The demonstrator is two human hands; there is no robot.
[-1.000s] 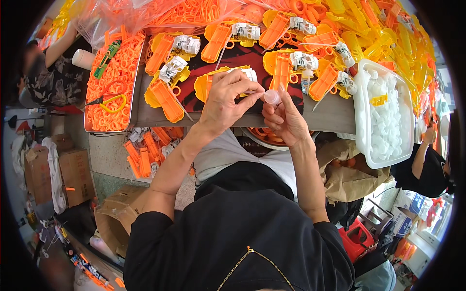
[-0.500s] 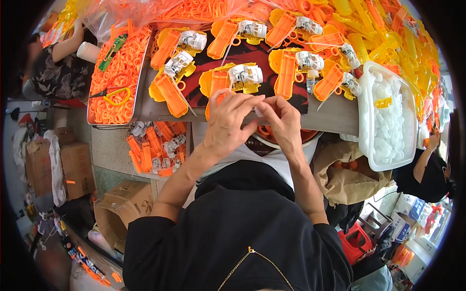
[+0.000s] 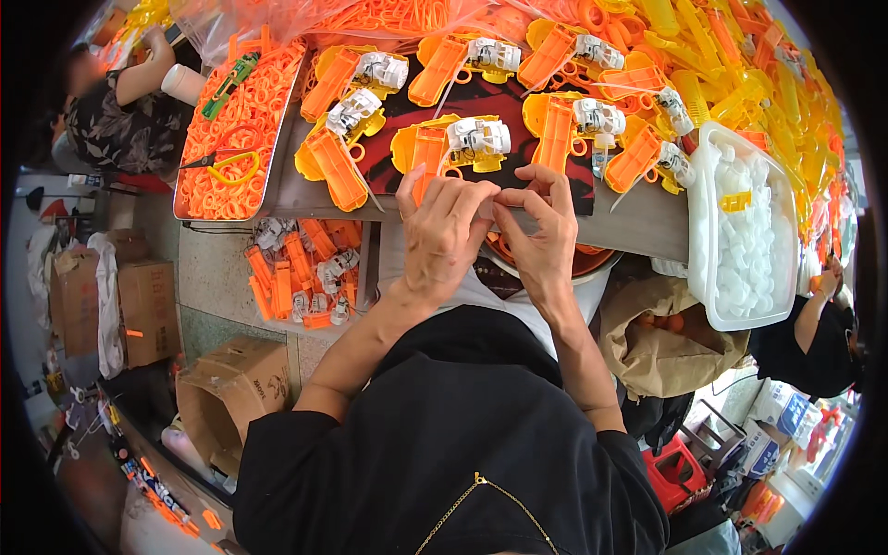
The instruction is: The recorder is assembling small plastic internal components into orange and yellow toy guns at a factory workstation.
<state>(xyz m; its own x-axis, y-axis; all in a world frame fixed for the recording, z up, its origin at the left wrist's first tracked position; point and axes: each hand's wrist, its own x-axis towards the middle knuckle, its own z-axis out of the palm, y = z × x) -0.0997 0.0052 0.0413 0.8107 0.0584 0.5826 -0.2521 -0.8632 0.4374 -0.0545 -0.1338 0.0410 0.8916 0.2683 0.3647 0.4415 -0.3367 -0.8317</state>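
A small translucent whitish plastic piece (image 3: 487, 211), mostly hidden by the fingers, is held up at the near edge of the grey worktable (image 3: 638, 222), midway between the two hands. By the right hand (image 3: 544, 245) it is pinched between narrowed thumb and fingertip. The fingertips of the left hand (image 3: 442, 242) are also brought narrowly together against it, but whether it is gripped by them cannot be told. Just beyond the hands, a yellow and orange plastic toy body with a white mechanism (image 3: 432, 148) is laid out, with similar ones arranged around it. To the left, orange plastic rings are heaped in a shallow metal tray (image 3: 283, 137), on which orange-and-yellow-handled scissors (image 3: 214, 162) are laid. To the right, whitish plastic pieces are contained in a translucent white rectangular tub (image 3: 700, 231). Dark printing is borne by an open brown cardboard box (image 3: 259, 361) at near left, and reddish markings by a brown carton (image 3: 148, 314) farther left; blue-and-white packages (image 3: 784, 407) at near right are printed too
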